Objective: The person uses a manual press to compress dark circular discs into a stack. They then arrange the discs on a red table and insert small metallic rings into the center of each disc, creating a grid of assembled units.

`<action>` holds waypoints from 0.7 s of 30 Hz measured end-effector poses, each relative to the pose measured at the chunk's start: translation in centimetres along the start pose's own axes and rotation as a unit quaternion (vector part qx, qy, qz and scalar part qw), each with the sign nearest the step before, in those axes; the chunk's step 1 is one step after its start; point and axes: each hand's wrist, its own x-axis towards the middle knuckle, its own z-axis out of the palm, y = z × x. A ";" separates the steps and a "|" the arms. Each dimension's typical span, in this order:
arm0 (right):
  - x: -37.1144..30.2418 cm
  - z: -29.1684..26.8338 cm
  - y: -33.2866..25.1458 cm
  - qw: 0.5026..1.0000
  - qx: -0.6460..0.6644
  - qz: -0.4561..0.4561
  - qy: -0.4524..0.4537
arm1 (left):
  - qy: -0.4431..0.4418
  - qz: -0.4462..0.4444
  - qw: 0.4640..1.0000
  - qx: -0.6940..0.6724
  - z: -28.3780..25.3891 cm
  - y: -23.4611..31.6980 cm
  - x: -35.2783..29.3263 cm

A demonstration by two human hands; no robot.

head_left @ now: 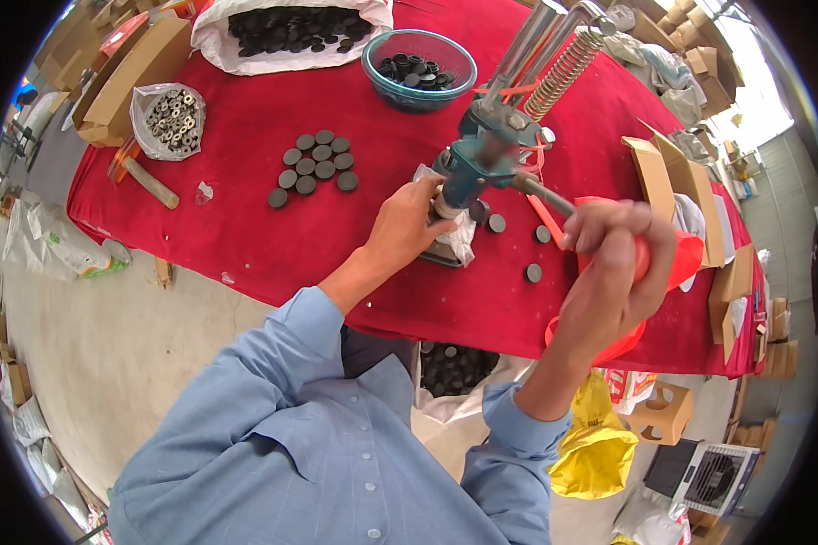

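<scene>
"First, how many hands are engaged, and where?"

"Two. The left hand [400,222] is at the lower end of the green press [468,173], fingers and thumb curved about the zone under the press head. Whether its grip is clenched on a part cannot be told. The right hand [613,272], slightly blurred, has its grip closed around the lever [547,194]."

"State the location of the press."

"One unit, upright on the red-covered bench [245,222], right of centre, near the front edge. One coil spring [565,74] is visible at its top. White crumpled wrapping [462,242] lies at its base."

"Count the black discs."

"Left of the press, one group of twelve discs [324,170]. Right of it, three separate discs [496,223], plus one dark round piece [479,211] close against the press, partly hidden."

"List the containers and tools."

"One bowl [418,102] and one white sack [211,41] at the far side, both holding black pieces too numerous to count. One clear bag [138,109] of metal rings, likewise uncountable. One hammer [152,183], just beside that bag. Below the front edge, one further sack [447,411] of black pieces."
</scene>
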 end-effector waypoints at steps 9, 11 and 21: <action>-13.5 -2.3 3.7 0.992 -0.087 -0.088 -0.027 | 0.152 -0.023 0.944 0.292 -11.8 -4.5 -4.3; -12.4 -2.5 3.6 0.991 -0.081 -0.090 -0.059 | 0.148 -0.062 0.920 0.358 -13.9 -6.5 -6.3; -2.5 -1.6 1.5 0.996 0.007 -0.076 -0.052 | 0.117 -0.098 0.974 0.166 -13.7 -8.6 -7.5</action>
